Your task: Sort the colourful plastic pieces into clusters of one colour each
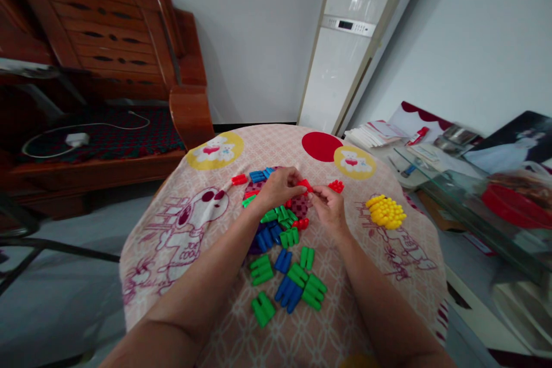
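Both of my hands meet over the middle of the table, pinching one red plastic building block (305, 185) between them. My left hand (282, 187) grips its left end, and my right hand (329, 207) has its fingertips on the right end. Below and around them lie loose green blocks (261, 269) and blue blocks (283, 260). Another red block (336, 186) rests just beyond my right hand, and one more red piece (239, 179) lies off to the left. Part of the pile under my left hand is hidden.
A cluster of yellow blocks (385, 211) sits on the right of the round table's patterned cloth (172, 230). Right of the table, a glass-topped stand (466, 201) carries papers and a red bowl (517, 207). A wooden bench (107, 52) stands at the back left.
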{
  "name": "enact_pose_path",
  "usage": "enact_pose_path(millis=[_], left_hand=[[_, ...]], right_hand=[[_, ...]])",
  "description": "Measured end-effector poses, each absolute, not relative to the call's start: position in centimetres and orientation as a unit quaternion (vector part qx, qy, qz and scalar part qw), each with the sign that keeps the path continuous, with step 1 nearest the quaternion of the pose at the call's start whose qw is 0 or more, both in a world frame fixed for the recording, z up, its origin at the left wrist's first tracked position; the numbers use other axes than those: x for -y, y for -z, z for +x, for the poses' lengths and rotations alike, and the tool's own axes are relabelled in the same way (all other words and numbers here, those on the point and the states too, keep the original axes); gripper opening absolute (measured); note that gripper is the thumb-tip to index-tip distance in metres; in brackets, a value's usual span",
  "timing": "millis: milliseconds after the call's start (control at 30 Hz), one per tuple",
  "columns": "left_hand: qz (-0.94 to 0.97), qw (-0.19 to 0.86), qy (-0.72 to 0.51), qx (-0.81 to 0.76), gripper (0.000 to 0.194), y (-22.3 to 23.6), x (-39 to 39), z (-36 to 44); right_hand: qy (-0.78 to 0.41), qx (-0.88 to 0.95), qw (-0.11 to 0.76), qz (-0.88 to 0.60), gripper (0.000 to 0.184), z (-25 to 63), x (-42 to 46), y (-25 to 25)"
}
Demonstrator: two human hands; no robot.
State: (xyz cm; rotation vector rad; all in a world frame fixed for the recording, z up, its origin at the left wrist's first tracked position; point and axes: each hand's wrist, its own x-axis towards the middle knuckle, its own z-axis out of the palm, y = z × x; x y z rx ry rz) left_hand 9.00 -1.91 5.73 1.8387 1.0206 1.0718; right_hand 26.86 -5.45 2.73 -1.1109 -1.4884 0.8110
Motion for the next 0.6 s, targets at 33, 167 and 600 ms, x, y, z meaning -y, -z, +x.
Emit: enact_pose_path(millis=[33, 167, 600], left_hand=[[0.724, 0.378, -0.415, -0.4, 0.018, -5.7, 2.0, 9.0], [0.738, 0.375, -0.397, -0.397, 0.018, -6.1, 1.8, 8.3], [0.607, 0.365, -0.488, -0.509, 0.025, -6.9, 0.1, 3.0]], right_hand=[[-0.347, 0.611, 0.536, -0.468, 0.027, 27.0, 5.4, -2.9], [-0.342, 0.564, 0.572, -0.488, 0.031, 28.7, 4.6, -3.7], [0.036, 0.546, 0.316, -0.776, 0.026, 36.3, 2.5, -3.8]])
